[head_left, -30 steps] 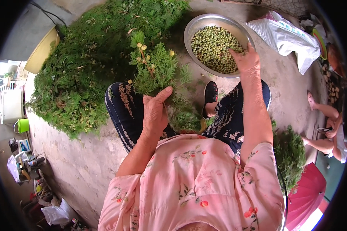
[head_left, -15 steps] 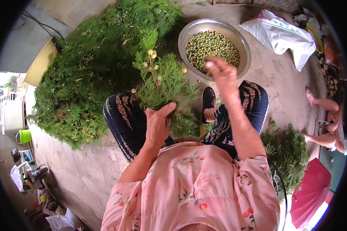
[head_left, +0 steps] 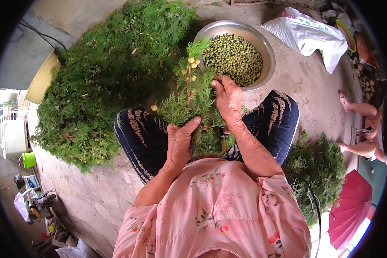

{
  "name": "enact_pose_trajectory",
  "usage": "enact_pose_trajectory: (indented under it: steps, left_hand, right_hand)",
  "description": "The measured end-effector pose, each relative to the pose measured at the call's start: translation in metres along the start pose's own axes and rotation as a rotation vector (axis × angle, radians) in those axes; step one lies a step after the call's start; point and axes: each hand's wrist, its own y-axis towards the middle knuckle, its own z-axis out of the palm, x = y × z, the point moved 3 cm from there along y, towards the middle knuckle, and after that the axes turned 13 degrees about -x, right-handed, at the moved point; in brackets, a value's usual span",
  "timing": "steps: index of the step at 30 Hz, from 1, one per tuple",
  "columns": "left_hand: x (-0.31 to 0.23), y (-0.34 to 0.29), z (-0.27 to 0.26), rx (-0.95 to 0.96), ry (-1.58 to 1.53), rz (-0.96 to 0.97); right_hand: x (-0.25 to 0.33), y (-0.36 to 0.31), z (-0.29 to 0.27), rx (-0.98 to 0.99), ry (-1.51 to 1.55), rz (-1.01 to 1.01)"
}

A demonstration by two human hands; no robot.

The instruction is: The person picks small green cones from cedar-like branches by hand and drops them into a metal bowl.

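My left hand (head_left: 179,139) is closed around the lower part of a leafy evergreen branch (head_left: 185,105) with flat, scaly green sprays. Pale yellow cones (head_left: 194,62) dot its stem, and one more hangs at its left edge. At the branch's right edge, my right hand (head_left: 228,99) has thumb and fingertips pinched together, hiding whatever is between them. Just beyond that hand stands a wide metal basin (head_left: 268,53), holding many small round green and brownish cones (head_left: 232,58). Cut greenery (head_left: 206,144) lies between my knees, below the held branch.
A large heap of evergreen branches (head_left: 103,81) spreads at the left; a smaller pile (head_left: 318,167) lies at the right. A white woven sack (head_left: 307,34) rests beyond the basin. Another person's legs (head_left: 361,107) show at far right, near a red umbrella (head_left: 350,206). A green bucket (head_left: 28,160) stands far left.
My right hand has come back from over the basin to the branch's right edge and pinched there. The branch has shifted right, its tip now against the basin's rim in view.
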Motion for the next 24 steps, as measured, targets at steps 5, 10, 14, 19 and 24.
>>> enact_pose_trajectory:
  steps: [5,10,14,19,24]
  left_hand:
    - [0.011,0.007,-0.017,-0.129,-0.058,0.112]
    - [-0.005,0.004,-0.013,-0.015,0.009,0.094]
    - [0.002,0.010,-0.017,-0.026,-0.035,0.023]
    - [-0.006,0.008,-0.032,0.175,0.953,1.454]
    - [-0.007,0.010,-0.026,0.136,0.501,0.749]
  right_hand:
    - [-0.053,0.028,-0.026,-0.101,-0.117,0.293]
    - [-0.053,0.011,-0.017,0.139,0.801,1.013]
    - [-0.020,-0.020,-0.009,0.185,0.819,1.170]
    - [-0.012,-0.025,-0.010,0.182,0.865,1.098]
    - [-0.019,-0.017,-0.007,0.269,0.769,0.967]
